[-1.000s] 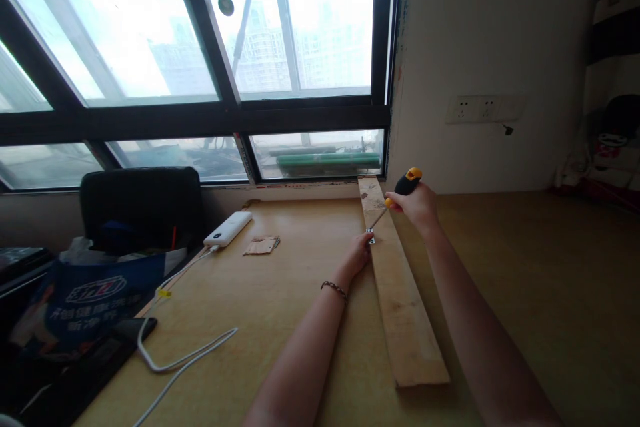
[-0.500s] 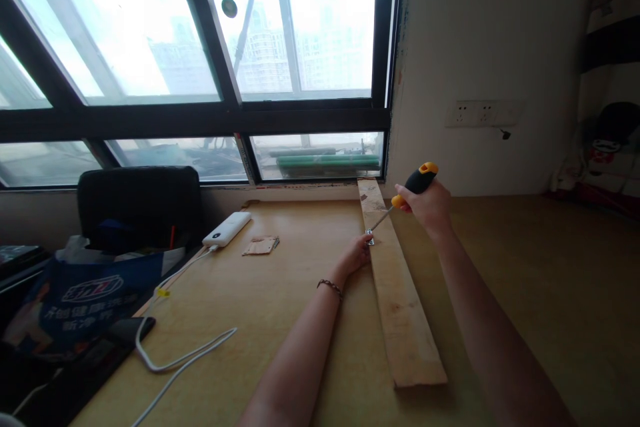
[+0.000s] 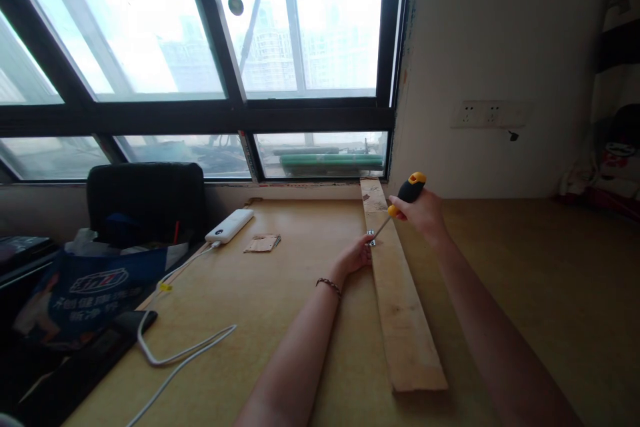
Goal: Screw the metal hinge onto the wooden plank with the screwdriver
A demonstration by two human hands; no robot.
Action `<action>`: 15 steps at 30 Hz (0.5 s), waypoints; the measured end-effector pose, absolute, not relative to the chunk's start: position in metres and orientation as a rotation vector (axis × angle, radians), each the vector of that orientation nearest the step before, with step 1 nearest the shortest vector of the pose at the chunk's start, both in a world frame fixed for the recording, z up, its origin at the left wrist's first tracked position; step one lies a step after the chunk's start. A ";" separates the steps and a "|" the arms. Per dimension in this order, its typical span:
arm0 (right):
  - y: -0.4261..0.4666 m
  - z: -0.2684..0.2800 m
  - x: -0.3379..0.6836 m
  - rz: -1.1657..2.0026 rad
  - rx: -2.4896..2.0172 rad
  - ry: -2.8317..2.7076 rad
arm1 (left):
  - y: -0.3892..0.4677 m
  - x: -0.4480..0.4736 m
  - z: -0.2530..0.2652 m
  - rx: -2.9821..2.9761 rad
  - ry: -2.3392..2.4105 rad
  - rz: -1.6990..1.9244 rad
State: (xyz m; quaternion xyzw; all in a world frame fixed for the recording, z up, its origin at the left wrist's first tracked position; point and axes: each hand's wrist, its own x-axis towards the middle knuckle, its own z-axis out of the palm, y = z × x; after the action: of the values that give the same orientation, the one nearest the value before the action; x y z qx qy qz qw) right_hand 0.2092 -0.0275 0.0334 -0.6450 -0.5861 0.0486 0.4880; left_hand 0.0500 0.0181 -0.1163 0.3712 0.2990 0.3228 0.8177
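Note:
A long wooden board (image 3: 404, 307) lies on the table, running away from me towards the window. On its left edge sits a small metal hinge (image 3: 371, 237), which the fingers of my left hand (image 3: 358, 255) pinch and press against the board. My right hand (image 3: 423, 212) is wrapped round the black and yellow handle of a screwdriver (image 3: 411, 188). The screwdriver slants down to the left, its tip at the hinge. Any screw under the tip is too small to make out.
Left on the table (image 3: 300, 320) are a white power bank (image 3: 230, 225), its white cable (image 3: 186, 359) and a small piece of wood or card (image 3: 262, 243). A black chair (image 3: 145, 203) with a blue bag (image 3: 95, 293) stands beyond the left edge. Window and wall close off the back.
The screwdriver handle has come left and slightly down, so the shaft stands steeper with its tip still at the hinge. My left hand keeps its place. The view has shifted slightly.

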 end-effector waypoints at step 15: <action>-0.042 0.048 0.194 0.467 -1.489 -1.307 | 0.016 0.049 -0.113 0.790 0.631 0.705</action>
State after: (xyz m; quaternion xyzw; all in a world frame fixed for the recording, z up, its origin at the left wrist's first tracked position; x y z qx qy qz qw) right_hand 0.1941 -0.0417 0.0484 -0.6225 -0.5463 0.1951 0.5253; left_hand 0.0489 0.0157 -0.1132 0.3703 0.2961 0.3305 0.8160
